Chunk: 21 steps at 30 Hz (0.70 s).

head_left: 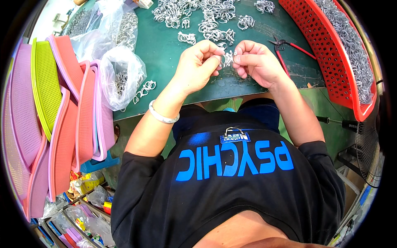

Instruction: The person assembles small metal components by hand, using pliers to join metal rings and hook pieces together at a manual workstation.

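Green table (165, 49), spread across upper view. Red perforated basket (318, 37) at right edge of table, tilted, filled with small silvery metal clips (351, 41). Stack of pink, salmon and lime-green mesh trays (49, 115) standing on edge at left. Clear plastic bags (120, 74) at left of table, more metal pieces inside. Loose heaps of silvery clips (206, 16) scattered over far part of table, a few stray ones near bag mouth.

Left hand (198, 66) and right hand (256, 62) raised just above near edge of table, fingertips almost meeting. Small cluster of metal clips (227, 58) between the two hands: left grip pinched shut on it with thumb and forefinger, right grip likewise closed on its other side. White bangle (162, 115) on left wrist. Red-handled pliers (289, 47) lying on table just beyond right hand, untouched.
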Available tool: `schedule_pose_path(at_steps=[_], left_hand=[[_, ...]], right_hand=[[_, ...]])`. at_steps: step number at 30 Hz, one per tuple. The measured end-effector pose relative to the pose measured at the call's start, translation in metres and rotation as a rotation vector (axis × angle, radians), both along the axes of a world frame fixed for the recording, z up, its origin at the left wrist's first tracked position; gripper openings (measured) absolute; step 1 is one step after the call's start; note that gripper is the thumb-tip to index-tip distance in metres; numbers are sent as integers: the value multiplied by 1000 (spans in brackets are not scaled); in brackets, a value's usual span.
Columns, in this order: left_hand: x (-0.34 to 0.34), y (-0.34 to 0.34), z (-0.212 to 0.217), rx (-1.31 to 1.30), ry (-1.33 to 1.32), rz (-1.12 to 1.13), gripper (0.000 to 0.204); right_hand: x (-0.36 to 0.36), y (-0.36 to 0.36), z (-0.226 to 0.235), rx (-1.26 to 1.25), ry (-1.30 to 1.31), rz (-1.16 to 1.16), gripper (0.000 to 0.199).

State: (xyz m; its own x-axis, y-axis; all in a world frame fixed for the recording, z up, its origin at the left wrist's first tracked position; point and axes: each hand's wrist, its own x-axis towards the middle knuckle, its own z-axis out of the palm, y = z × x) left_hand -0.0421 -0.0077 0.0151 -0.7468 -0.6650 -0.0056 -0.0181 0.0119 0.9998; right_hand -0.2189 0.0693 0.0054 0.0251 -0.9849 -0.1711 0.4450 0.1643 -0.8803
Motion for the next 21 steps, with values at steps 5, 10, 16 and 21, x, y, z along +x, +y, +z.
schedule_pose_path(at_steps=[5, 10, 16, 21], left_hand=[[1, -2, -3, -84, 60, -39, 10], [5, -7, 7, 239, -31, -93, 10], [1, -4, 2, 14, 19, -70, 10], [2, -6, 6, 229, -87, -58, 9]], right_hand=[[1, -2, 2, 89, -102, 38, 6], [4, -2, 4, -21, 5, 3, 6], [-5, -2, -2, 119, -208, 178, 3], [2, 3, 1, -43, 218, 47, 3]])
